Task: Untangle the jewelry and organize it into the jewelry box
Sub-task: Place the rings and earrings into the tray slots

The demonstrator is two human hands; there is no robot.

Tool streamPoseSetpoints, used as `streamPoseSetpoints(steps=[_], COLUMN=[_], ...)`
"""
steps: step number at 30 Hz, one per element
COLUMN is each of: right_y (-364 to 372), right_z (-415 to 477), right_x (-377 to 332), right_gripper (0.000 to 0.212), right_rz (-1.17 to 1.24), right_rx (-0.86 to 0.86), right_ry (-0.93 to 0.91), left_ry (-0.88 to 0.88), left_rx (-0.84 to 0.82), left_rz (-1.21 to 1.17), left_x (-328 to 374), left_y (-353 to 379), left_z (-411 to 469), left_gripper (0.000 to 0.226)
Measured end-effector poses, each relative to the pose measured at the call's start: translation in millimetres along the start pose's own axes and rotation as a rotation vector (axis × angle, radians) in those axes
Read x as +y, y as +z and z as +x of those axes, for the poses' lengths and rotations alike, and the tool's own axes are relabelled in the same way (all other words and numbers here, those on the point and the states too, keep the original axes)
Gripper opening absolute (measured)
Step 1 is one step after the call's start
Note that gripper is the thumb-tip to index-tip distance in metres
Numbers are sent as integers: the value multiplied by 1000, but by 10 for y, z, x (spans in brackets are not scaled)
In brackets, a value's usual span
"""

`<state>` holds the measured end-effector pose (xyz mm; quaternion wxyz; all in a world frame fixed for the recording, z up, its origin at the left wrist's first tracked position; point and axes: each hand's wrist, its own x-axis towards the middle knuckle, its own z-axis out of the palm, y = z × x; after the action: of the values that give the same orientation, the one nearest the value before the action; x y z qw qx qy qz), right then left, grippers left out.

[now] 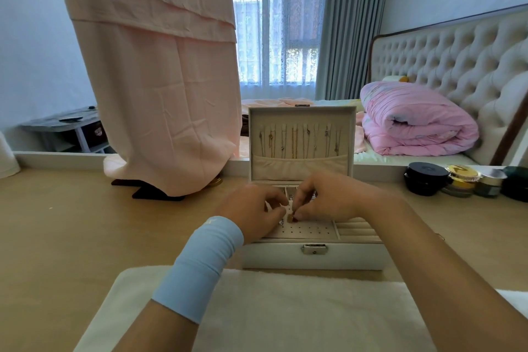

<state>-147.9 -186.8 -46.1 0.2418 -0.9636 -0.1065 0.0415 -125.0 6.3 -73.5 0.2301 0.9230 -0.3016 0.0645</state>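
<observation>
From my station I count one open jewelry box (314, 260), a row of chains (297, 141) on its upright lid too fine to number, four jars (425, 178) at the right and one white cloth (285, 308) in front. My right hand (328, 197) pinches a small gold piece (289, 219) over the box's perforated panel (305, 230). My left hand (251, 211) has curled fingers meeting it, though I cannot tell whether they grip; both wrists reach in over the cloth.
</observation>
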Motion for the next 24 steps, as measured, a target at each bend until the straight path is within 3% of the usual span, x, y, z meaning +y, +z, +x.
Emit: streamPoseSetpoints(steps=[4,7,11,15,18,24], right_y=[-64,-50,0,95,157,181], right_z=[-5,17,58,128,174,151], right_x=[25,23,-34,-112,-143,-188], right_gripper=[8,8,11,11,7,9], right_rz=[112,201,371,494,519,571], right_rx=[37,114,225,402,499,503], right_ry=[-8,-65,-165,-139,-132,-171], left_ry=[-4,27,4,-79,-124,-127], left_rx=[105,200,193,242,270,300], left_rz=[-86,-279,-540,-755,-833,-889], left_x=[-41,-94,-105,-136,-142,-151], left_y=[40,37,-12,-81,-99,-111], left_z=[-23,4,41,57,64,63], left_gripper=[20,18,20,16,14,14])
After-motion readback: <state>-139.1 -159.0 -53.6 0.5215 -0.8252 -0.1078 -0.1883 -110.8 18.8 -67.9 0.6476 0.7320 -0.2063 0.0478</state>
